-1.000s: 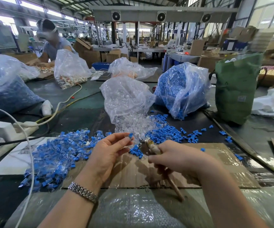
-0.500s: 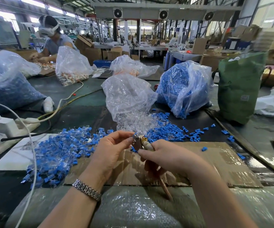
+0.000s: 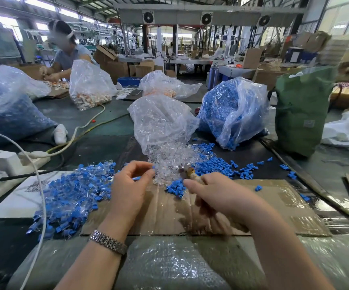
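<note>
**2 hands, 1 little tool and lots of tiny plastic bits**

The right hand [image 3: 217, 195] has its fingers wrapped tight round a small tool [image 3: 187, 170]. The tool's shiny tip pokes out past the thumb, right at the near edge of the clear bits [image 3: 169, 160]. Its wooden handle is blurry under the hand.

The left hand [image 3: 130, 185] is near it. Its fingers are curled, and the thumb and first finger are close together. A blue speck [image 3: 153, 167] shows at the fingertip, but I cannot tell if the hand pinches it. The wrist has a silver watch [image 3: 108, 241] on it.

Both hands are over a brown cardboard sheet [image 3: 274, 201]. A blue heap [image 3: 71, 197] lies to the left of it. Loose blue bits [image 3: 213, 164] lie behind the tool. Farther back stand 3 bags: a clear bag [image 3: 161, 122], a blue-filled bag [image 3: 232, 109] and a green bag [image 3: 303, 109].
</note>
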A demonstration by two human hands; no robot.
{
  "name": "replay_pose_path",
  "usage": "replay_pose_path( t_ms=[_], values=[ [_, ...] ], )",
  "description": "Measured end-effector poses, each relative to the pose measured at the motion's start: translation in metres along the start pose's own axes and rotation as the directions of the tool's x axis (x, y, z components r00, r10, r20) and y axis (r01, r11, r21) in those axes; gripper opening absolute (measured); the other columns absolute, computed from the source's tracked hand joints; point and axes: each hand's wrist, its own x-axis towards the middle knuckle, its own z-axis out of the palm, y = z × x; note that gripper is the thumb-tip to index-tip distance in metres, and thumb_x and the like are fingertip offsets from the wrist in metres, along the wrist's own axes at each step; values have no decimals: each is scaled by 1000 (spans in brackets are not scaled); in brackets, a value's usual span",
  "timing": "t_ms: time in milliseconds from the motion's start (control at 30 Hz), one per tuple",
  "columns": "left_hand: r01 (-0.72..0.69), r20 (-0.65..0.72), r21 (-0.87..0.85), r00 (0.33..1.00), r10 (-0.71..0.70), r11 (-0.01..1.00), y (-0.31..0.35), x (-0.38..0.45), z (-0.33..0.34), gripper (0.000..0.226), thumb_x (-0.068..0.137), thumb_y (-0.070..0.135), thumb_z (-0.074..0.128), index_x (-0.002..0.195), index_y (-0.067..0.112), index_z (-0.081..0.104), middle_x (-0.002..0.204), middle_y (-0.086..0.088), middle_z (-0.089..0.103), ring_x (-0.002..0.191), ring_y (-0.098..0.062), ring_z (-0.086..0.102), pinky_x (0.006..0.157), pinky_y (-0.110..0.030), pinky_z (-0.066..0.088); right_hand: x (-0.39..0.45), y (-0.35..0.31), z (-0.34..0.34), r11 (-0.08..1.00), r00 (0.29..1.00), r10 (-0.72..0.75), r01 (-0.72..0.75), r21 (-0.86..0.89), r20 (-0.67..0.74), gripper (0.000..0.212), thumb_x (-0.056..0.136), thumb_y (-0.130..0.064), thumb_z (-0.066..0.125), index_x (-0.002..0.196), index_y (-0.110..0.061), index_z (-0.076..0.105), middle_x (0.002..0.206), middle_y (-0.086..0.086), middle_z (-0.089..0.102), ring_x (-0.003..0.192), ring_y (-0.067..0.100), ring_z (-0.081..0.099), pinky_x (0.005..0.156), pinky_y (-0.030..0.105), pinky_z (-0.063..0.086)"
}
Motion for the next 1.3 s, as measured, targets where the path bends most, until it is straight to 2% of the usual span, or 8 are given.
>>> replay_pose_path(
  t_ms=[200,333,433,567,833,967,1133,1300],
  values=[
    [153,-409,474,910,63,867,-9,9,-13,23,86,6,66,105,19,69,115,-11,54,114,-33,48,97,-47,38,15,36,-13,826,922,55,-257,-501,-383,38,95,-55,57,93,-18,54,110,8,58,95,25,54,75,37,43],
    [29,-137,690,986,91,724,-14,14,-8,39,90,23,67,129,22,64,134,-5,50,132,-28,41,111,-52,28,21,47,-8,732,893,82,-356,-581,-444,62,90,-65,56,126,-15,55,135,12,45,127,31,41,95,44,43],
    [-124,151,807,989,2,578,-18,26,3,60,100,46,52,155,29,35,164,1,27,153,-19,18,124,-51,4,25,44,-7,728,879,38,-351,-589,-476,65,90,-70,52,127,-16,55,136,11,45,129,31,38,98,49,42],
    [-214,310,864,939,-147,455,-26,42,7,62,106,42,34,162,29,11,171,5,5,157,-15,-4,123,-51,-13,27,36,-11,787,873,10,-308,-534,-488,57,93,-66,51,121,-17,57,134,11,44,130,32,36,102,53,39],
    [-201,258,902,960,-105,381,-39,51,-7,49,109,39,26,156,26,32,164,7,29,154,-12,19,125,-50,-8,35,27,-6,814,889,-55,-224,-537,-455,46,97,-57,51,123,-19,57,132,10,45,128,31,37,104,53,36],
    [-126,128,944,992,12,304,-42,48,-9,40,104,18,37,141,23,51,146,4,50,143,-16,39,123,-57,-6,46,15,0,805,923,-181,-59,-590,-339,19,101,-28,54,119,-23,61,125,3,53,124,27,42,99,48,36],
    [-176,153,939,983,98,296,-38,43,-4,38,100,15,45,133,26,61,144,5,52,142,-15,41,122,-57,-10,60,9,11,776,961,-210,52,-628,-179,25,99,-10,52,110,-26,67,116,0,65,116,24,51,98,45,33],
    [-306,213,849,944,252,430,-31,36,6,23,95,15,59,112,24,72,118,4,62,118,-18,58,121,-53,12,69,8,17,725,953,-249,66,-686,-171,18,100,-17,55,112,-22,67,118,2,64,117,26,54,99,44,35]
  ],
)
